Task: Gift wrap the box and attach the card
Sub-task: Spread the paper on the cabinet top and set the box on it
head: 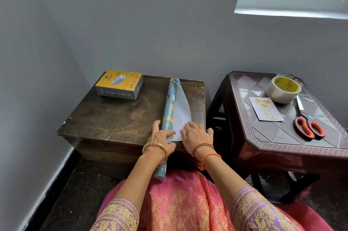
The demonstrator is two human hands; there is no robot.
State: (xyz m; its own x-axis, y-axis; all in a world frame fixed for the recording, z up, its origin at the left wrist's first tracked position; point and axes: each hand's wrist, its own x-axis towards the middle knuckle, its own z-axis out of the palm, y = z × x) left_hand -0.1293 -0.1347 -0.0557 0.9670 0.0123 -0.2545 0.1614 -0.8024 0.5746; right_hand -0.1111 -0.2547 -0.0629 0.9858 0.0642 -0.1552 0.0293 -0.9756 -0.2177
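Unrolling gift wrap on the dark wooden table (105,117).

Left hand (162,136) curled over the patterned paper roll (169,110), right hand (195,132) flat with fingers spread on the pale loose flap (180,112). Best to pin the flap and roll leftward evenly, avoiding creases in thin glossy paper. Yellow cardboard box (119,84) at far left, untouched. On the ribbed plastic stool (263,146) at right: flat card (265,108), round tape roll (284,89), orange-handled scissors (306,120).

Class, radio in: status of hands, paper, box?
Left hand holds paper roll; right hand flattens loose flap. Box unwrapped, far left. Nothing blocking.
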